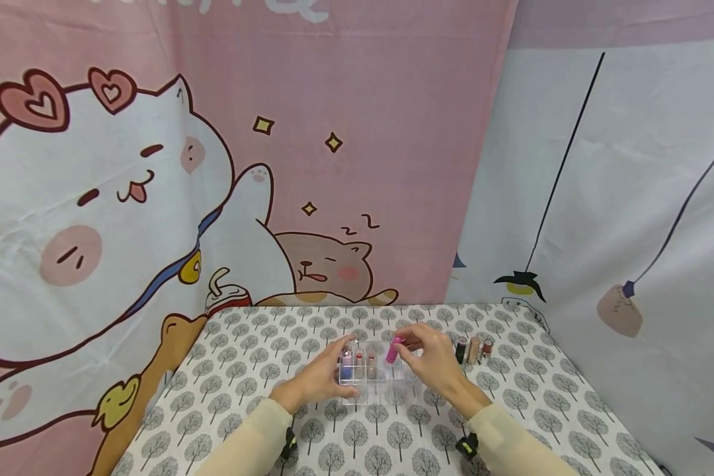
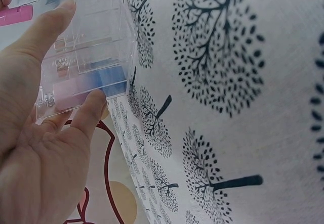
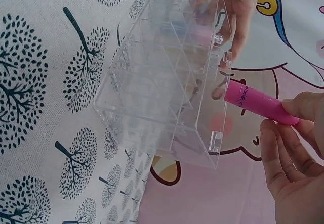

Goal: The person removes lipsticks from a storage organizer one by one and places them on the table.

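A clear plastic lipstick organizer (image 1: 387, 393) with several compartments stands on the table. My left hand (image 1: 317, 375) grips its left end, thumb at the front and fingers round the side. Between the thumb and fingers of my right hand (image 3: 298, 148) is a bright pink lipstick tube (image 3: 260, 102), held tilted over the organizer's back right compartments. Three tubes stand in the left back compartments: a pink-and-blue tube (image 2: 91, 87) near my left fingers, then a red-topped tube (image 1: 359, 365) and a paler tube (image 1: 371, 365) beside it.
Right of the organizer, beyond my right hand, stand a black tube (image 1: 461, 350), a beige tube (image 1: 473, 351) and a reddish-brown capped tube (image 1: 486, 348). A tree-print cloth (image 1: 262, 350) covers the table. Behind it hangs a pink cartoon curtain (image 1: 393, 165).
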A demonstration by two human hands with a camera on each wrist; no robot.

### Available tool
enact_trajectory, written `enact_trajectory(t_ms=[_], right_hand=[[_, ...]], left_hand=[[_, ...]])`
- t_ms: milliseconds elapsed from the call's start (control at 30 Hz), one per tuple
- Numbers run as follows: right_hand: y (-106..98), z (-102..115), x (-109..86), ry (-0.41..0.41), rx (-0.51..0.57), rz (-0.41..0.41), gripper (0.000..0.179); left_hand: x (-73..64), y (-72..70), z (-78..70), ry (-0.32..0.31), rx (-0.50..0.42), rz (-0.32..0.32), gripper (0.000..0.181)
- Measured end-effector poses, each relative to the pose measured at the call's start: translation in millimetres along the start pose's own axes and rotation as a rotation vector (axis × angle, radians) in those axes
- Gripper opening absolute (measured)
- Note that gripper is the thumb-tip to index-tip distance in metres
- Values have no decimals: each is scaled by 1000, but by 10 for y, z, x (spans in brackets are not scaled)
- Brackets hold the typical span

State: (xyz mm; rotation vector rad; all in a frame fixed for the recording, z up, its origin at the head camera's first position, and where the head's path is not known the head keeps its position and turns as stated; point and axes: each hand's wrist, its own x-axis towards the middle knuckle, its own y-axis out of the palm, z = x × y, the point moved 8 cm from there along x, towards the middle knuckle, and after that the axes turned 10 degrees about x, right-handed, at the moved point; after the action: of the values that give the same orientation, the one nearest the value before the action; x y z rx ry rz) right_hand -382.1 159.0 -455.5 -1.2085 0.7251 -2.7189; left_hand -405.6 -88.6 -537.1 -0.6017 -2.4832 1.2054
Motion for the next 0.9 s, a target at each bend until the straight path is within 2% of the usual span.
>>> enact_trajectory(t_ms=[400, 733, 900], right_hand=[[-101, 51, -10, -36, -35, -13, 27], [-156, 69, -18, -97, -46, -51, 26], [-197, 43, 4, -71, -56, -42, 26]], left_hand=[[0, 23, 27, -5, -34, 5, 130], [-16, 39, 37, -15, -23, 10, 131], [-1, 24, 41, -10, -7, 0, 131]])
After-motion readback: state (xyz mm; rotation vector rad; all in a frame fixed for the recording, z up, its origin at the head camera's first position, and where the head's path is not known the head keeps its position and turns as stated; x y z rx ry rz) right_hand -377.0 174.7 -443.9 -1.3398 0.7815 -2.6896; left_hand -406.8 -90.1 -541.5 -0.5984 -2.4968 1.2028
